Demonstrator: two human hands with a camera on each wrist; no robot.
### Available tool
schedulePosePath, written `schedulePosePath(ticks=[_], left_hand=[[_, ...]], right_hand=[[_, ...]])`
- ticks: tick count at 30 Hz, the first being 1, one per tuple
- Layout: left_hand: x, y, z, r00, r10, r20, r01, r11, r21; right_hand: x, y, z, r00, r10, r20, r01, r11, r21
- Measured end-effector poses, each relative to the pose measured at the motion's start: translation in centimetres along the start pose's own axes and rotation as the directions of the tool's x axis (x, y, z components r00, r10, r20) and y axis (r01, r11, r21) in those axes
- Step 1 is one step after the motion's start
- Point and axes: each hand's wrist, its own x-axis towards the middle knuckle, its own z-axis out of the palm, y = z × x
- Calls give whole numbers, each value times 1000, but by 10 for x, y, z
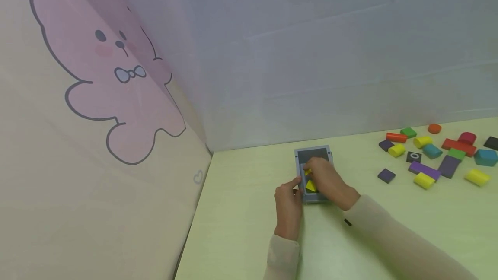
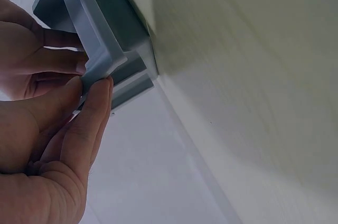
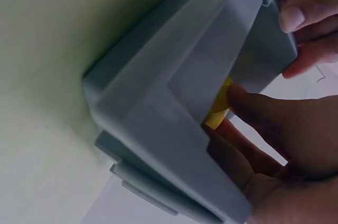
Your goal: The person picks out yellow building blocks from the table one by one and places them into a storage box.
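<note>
A small grey-blue open box [image 1: 316, 199] stands on the pale table against the back wall. My left hand [image 1: 288, 211] is at its left side; the left wrist view shows thumb and fingertips pinching the box's rim [image 2: 100, 57]. Inside the box, my right hand [image 1: 328, 180] reaches down and pinches a yellow block [image 3: 217, 110] between thumb and fingers. Most of that block is hidden by the fingers. Another yellow block [image 1: 311, 186], with a triangular face showing, lies in the near part of the box.
To the right lie several loose blocks: a dark square block [image 1: 387, 175], a yellow cylinder [image 1: 424, 180], a purple bar [image 1: 424, 170], a red bar [image 1: 459, 146] and a teal block [image 1: 486, 157] among them. A fabric wall [image 1: 272, 77] rises along the table's back edge.
</note>
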Motion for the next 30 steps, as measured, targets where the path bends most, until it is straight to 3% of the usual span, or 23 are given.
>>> schedulePosePath(ticks=[10,19,30], left_hand=[[-1,0,0,1000,15,-12,-14,1000,7],[0,1,-1,999,27,-19,-27,1000,-3],[-1,2,-1,999,28,-22,-27,1000,6]], right_hand=[[6,2,11,996,63,63,-62,998,-12],[11,-2,15,992,113,47,-115,993,34],[16,-3,26,978,201,52,-199,979,-28]])
